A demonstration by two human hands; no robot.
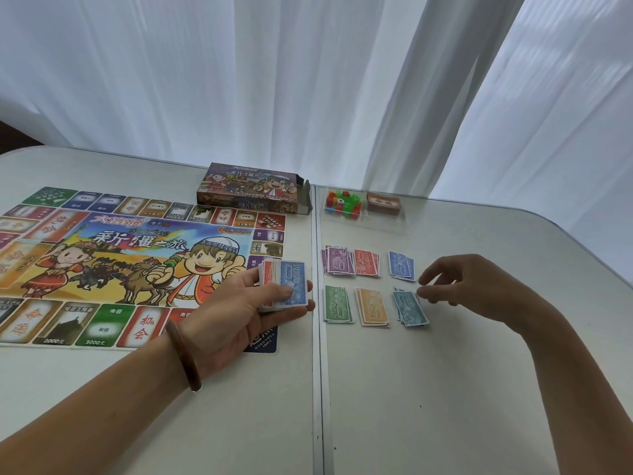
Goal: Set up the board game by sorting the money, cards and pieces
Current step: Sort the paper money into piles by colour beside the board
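The tabletop carries the game board at 9 o'clock; the box lies at 12 o'clock; the left grip clasps a stack of notes, blue 2000 uppermost, over the board's 3 o'clock edge; the right grip, loose and holding nothing, hovers at the 3 o'clock edge of the teal pile.

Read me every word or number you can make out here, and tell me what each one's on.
"2000": blue note topping the left hand's note stack.
"500": green note pile.
"新疆之旅": game board centre.
"机会": red board square.
"3000元": green board square.
Box, card deck, other note piles: too blurred.
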